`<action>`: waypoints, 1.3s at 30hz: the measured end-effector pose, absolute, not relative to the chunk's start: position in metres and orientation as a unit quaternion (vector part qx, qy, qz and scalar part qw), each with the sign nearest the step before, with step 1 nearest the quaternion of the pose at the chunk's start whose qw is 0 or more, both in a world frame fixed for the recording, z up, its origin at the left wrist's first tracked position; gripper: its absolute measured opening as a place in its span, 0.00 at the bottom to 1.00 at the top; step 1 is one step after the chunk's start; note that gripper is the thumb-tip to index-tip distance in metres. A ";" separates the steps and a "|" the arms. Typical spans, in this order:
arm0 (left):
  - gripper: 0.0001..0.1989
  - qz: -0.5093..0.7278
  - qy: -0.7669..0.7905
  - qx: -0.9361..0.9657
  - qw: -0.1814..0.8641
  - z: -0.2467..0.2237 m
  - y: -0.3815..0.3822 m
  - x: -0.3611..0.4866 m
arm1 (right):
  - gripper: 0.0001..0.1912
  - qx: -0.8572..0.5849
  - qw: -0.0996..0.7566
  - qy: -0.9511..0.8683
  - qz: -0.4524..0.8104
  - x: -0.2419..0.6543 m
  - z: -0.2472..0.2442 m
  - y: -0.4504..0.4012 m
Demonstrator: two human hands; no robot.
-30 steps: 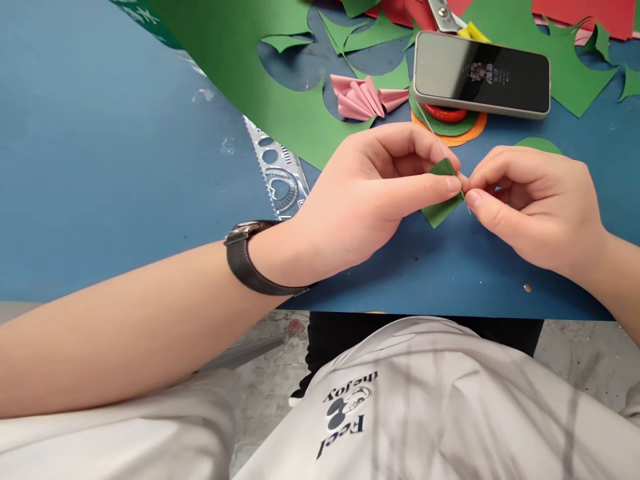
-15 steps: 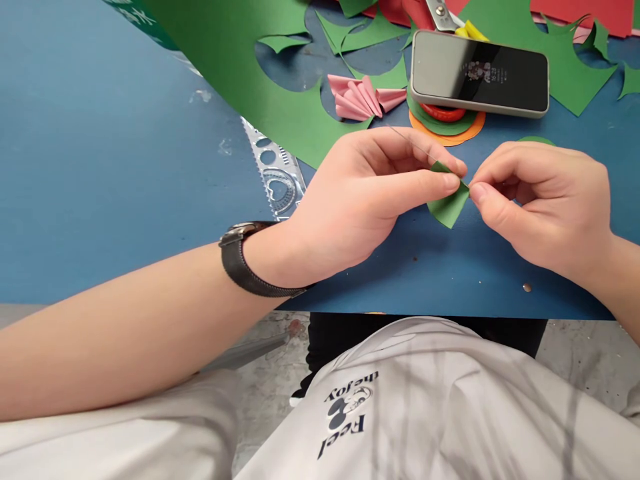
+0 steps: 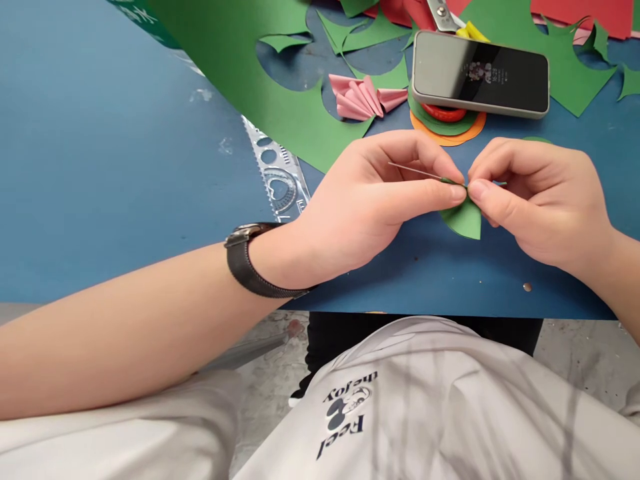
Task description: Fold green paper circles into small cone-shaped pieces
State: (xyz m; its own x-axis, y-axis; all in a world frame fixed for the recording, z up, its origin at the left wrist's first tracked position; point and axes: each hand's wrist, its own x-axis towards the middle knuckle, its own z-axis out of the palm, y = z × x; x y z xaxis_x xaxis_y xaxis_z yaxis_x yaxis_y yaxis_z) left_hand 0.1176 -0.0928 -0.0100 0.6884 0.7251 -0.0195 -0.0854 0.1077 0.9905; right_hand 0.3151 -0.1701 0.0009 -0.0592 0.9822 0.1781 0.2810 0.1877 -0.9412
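A small piece of green paper (image 3: 463,220) hangs between my two hands above the near part of the table. My left hand (image 3: 385,180) is closed, its thumb and forefinger pinching the paper. From that pinch a thin straight wire or needle (image 3: 413,171) points out to the left, under the curled forefinger. Thumb and forefinger of my right hand (image 3: 535,193) pinch the paper's right side, almost touching the left fingertips. A bit of green shows behind the right fingers. Folded pink paper pieces (image 3: 363,98) lie just beyond my left hand.
A phone (image 3: 480,73) rests on round green and orange paper cutouts (image 3: 453,137). Behind it are scissors (image 3: 443,13) and red paper (image 3: 583,15). A large cut green sheet (image 3: 240,73) partly covers a clear ruler (image 3: 277,177). The blue table (image 3: 125,167) ends close to my body.
The green paper has turned and shifted slightly right and down. The wire or needle now lies flatter, with more of it visible. My right fingers have closed in further over the paper.
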 end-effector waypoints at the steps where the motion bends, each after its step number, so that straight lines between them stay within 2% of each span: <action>1: 0.09 0.290 0.269 0.601 0.695 -0.009 -0.093 0.118 | 0.08 -0.509 0.460 -0.613 0.391 0.316 0.000 -0.170; 7: 0.14 0.284 0.272 0.651 0.649 -0.002 -0.090 0.115 | 0.10 -0.514 0.459 -0.588 0.424 0.318 -0.002 -0.169; 11: 0.11 0.286 0.253 0.681 0.625 -0.001 -0.087 0.113 | 0.10 -0.508 0.459 -0.604 0.409 0.318 -0.001 -0.169; 17: 0.13 0.283 0.238 0.699 0.612 -0.005 -0.084 0.113 | 0.10 -0.510 0.438 -0.646 0.360 0.318 -0.001 -0.168; 26: 0.06 0.270 0.184 0.704 0.631 -0.007 -0.077 0.112 | 0.08 -0.502 0.411 -0.717 0.255 0.319 -0.004 -0.169; 32: 0.08 0.267 0.173 0.701 0.638 -0.007 -0.077 0.113 | 0.09 -0.500 0.396 -0.737 0.222 0.321 -0.004 -0.169; 34: 0.07 0.278 0.178 0.728 0.601 -0.008 -0.078 0.113 | 0.08 -0.485 0.377 -0.761 0.211 0.325 -0.004 -0.167; 37: 0.03 0.301 0.168 0.805 0.483 -0.010 -0.078 0.111 | 0.08 -0.457 0.327 -0.797 0.219 0.331 -0.003 -0.163; 39: 0.04 0.293 0.145 0.845 0.424 -0.010 -0.076 0.109 | 0.08 -0.452 0.303 -0.800 0.252 0.334 -0.002 -0.162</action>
State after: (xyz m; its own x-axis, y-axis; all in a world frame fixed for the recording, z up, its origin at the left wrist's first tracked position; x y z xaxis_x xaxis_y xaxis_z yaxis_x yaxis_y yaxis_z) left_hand 0.1094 -0.0758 -0.0100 0.7865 0.4930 0.3719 -0.0040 -0.5981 0.8014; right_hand 0.3345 -0.1615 -0.0019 -0.4082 0.8756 0.2582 0.5701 0.4654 -0.6771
